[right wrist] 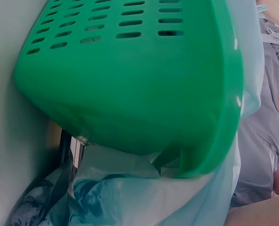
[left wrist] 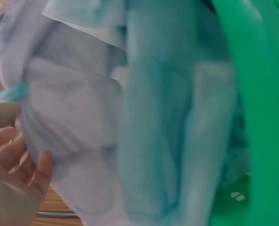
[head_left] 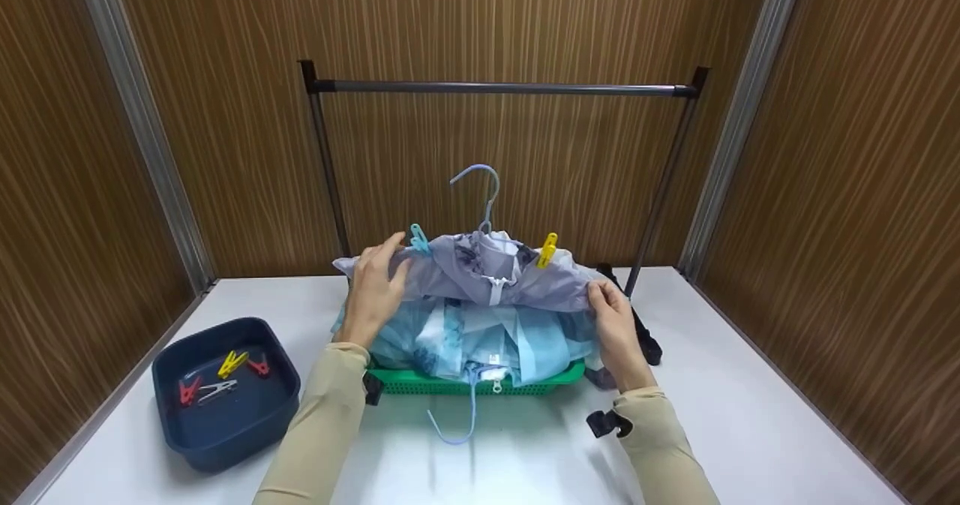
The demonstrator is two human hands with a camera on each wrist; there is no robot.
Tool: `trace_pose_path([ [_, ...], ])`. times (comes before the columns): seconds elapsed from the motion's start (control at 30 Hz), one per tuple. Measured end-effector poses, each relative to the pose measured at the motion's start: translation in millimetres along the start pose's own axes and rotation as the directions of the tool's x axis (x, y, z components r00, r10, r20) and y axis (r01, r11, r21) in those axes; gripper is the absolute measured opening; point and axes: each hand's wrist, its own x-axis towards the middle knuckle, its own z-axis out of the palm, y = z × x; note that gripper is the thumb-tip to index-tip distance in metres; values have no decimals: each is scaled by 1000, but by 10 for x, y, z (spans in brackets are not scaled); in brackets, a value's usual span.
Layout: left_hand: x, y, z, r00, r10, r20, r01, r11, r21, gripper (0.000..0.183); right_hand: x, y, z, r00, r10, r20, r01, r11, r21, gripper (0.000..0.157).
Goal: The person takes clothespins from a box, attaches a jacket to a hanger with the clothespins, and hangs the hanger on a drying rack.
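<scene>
A lavender-grey garment [head_left: 450, 280] with a white front fastening hangs on a pale blue hanger [head_left: 493, 190]. A light blue clothespin [head_left: 418, 238] and a yellow clothespin [head_left: 547, 250] grip its shoulders. At its left end, my left hand [head_left: 373, 287] has its thumb and fingers apart, touching the cloth; the left wrist view shows the loose fingers [left wrist: 44, 169] along the edge. My right hand [head_left: 616, 325] pinches the opposite end of the garment. Below lies a turquoise garment [head_left: 540, 340] with another hanger [head_left: 472, 407], over a green basket [head_left: 450, 386].
A navy bin [head_left: 225, 437] at the left holds several clothespins, red, yellow and grey. Behind the basket stands a dark metal rack with a horizontal bar [head_left: 495, 87]. Dark cloth [head_left: 645, 336] lies beside the basket at the right. Wood-patterned panels enclose the white table [head_left: 750, 400].
</scene>
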Motion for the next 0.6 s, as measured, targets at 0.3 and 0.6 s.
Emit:
trace_pose_path([
  [0.3, -43, -130, 25, 998, 15, -58, -3, 982, 188, 16, -3, -2, -30, 960, -281, 21, 271, 902, -335, 19],
  [0.6, -30, -131, 48, 991, 0, -137, 4, 1000, 25, 16, -3, -54, -38, 938, -325, 120, 342, 815, -468, 15],
])
